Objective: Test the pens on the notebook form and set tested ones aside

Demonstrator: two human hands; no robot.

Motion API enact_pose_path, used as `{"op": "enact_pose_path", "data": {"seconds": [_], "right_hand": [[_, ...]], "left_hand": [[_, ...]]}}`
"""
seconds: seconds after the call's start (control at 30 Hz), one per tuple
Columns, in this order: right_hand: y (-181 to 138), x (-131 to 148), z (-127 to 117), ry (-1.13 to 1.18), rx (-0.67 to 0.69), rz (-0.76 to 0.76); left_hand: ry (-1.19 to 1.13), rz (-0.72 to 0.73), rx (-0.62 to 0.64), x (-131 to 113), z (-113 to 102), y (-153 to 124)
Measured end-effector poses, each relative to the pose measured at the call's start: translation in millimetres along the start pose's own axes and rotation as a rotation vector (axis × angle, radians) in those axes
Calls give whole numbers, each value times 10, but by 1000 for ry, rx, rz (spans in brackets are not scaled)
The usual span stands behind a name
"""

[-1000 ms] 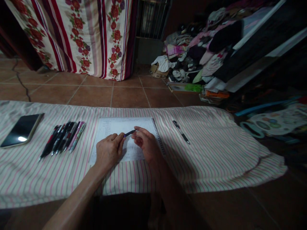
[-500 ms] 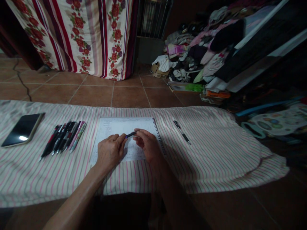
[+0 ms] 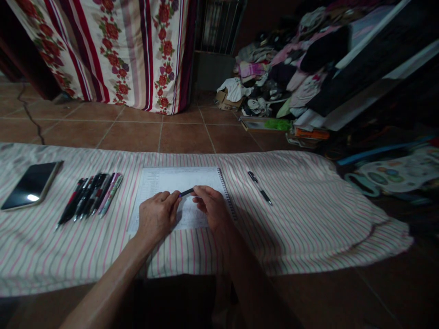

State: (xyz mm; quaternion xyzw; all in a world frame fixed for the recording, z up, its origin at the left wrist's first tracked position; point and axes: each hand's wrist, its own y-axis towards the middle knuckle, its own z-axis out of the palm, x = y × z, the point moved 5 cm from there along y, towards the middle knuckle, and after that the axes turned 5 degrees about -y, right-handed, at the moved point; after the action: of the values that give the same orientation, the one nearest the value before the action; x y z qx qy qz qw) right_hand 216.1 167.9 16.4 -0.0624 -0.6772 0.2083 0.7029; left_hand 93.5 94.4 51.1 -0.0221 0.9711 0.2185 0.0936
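Observation:
Above a spiral notebook (image 3: 185, 176) with writing on its page, my two hands hold a dark pen (image 3: 187, 192) between them. My left hand (image 3: 158, 212) is closed around one end of it, where a bit of purple shows. The thumb and fingers of my right hand (image 3: 211, 205) pinch the other end. To the right of the notebook lies a black and silver pen (image 3: 259, 188). On the left, a row of several pens (image 3: 89, 196) lies side by side on the striped cloth.
A smartphone (image 3: 31, 185) lies at the left of the striped cloth (image 3: 308, 214). Beyond the table are a floral curtain (image 3: 137, 55), a tiled floor (image 3: 185, 135) and a heap of clothes (image 3: 284, 68) at the back right.
Both hands keep hold of the pen over the notebook. The right fingers have shifted very slightly; the other pens and the phone stay where they were.

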Motion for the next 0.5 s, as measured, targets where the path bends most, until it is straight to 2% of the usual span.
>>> {"op": "enact_pose_path", "data": {"seconds": [0.27,0.5], "right_hand": [[-37,42,13,91,15,118],[-8,4,-23,-82,-9,13]], "left_hand": [[-2,-9,11,-6,-1,6],[-6,-2,-1,-3,-5,3]]}}
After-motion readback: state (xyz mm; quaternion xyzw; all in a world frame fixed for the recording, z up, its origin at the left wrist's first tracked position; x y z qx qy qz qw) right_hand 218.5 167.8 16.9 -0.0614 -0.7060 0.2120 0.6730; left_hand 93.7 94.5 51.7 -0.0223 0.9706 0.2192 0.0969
